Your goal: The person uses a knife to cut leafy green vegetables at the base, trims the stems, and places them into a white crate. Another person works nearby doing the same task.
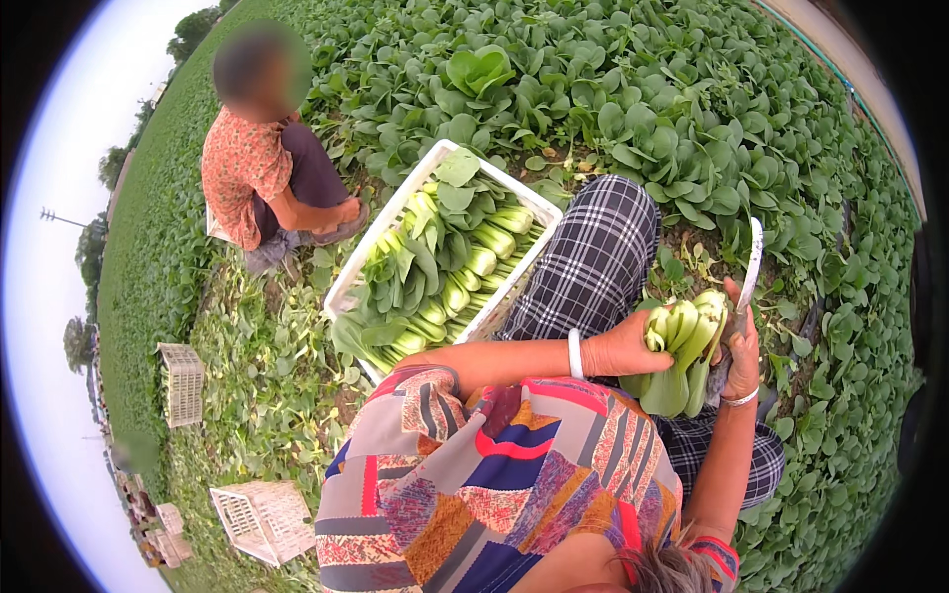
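Observation:
My left hand [626, 350], with a white bangle at its wrist, grips a bunch of bok choy [686, 348]. The pale stem ends point up and the green leaves hang down over my lap. On the bunch's right, my right hand [740, 363] is closed around the handle of a knife [754, 259], whose narrow, slightly curved blade sticks upward. Some of the right fingers lie behind the bunch and are partly hidden. Left of my checked knee stands a white plastic crate [519, 185] holding rows of trimmed bok choy [460, 289].
Growing bok choy [652, 96] spreads ahead and to the right. Another person [248, 170] squats beyond the crate. Cut leaves [259, 348] litter the ground at left, where a slatted crate [182, 385] and a tilted white crate [267, 519] stand.

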The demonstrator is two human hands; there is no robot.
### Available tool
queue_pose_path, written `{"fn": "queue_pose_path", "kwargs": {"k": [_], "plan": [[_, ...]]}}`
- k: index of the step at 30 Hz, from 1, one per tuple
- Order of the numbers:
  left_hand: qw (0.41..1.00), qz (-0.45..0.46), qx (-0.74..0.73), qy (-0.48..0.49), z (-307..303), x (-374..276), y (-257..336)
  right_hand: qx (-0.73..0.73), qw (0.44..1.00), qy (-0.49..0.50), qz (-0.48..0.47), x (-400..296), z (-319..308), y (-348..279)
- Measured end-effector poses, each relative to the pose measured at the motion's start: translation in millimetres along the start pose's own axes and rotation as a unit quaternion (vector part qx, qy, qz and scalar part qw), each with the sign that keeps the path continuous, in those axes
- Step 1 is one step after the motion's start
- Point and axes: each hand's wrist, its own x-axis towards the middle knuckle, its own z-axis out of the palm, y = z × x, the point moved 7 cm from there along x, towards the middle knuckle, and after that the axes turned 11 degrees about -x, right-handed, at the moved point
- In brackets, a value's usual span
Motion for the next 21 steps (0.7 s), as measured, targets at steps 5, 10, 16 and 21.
{"fn": "queue_pose_path", "kwargs": {"k": [5, 10, 16, 21], "plan": [[0.995, 0.053, 0.010, 0.087, -25.5, -45.4, 73.6, 0.124, 0.992, 0.023, -0.008, 6.5, -35.7, 20.6], [0.948, 0.158, -0.098, 0.259, -76.5, -130.4, 158.5, 0.140, 0.988, 0.063, 0.023, 6.9, -59.2, 38.5], [0.839, 0.202, -0.071, 0.501, -195.1, -276.0, 220.6, 0.119, 0.988, 0.080, 0.050, 8.8, -60.3, 48.6], [0.681, 0.047, -0.112, 0.723, -293.6, -383.4, 171.5, 0.112, 0.987, 0.094, 0.069, 9.7, -66.8, 48.5]]}}
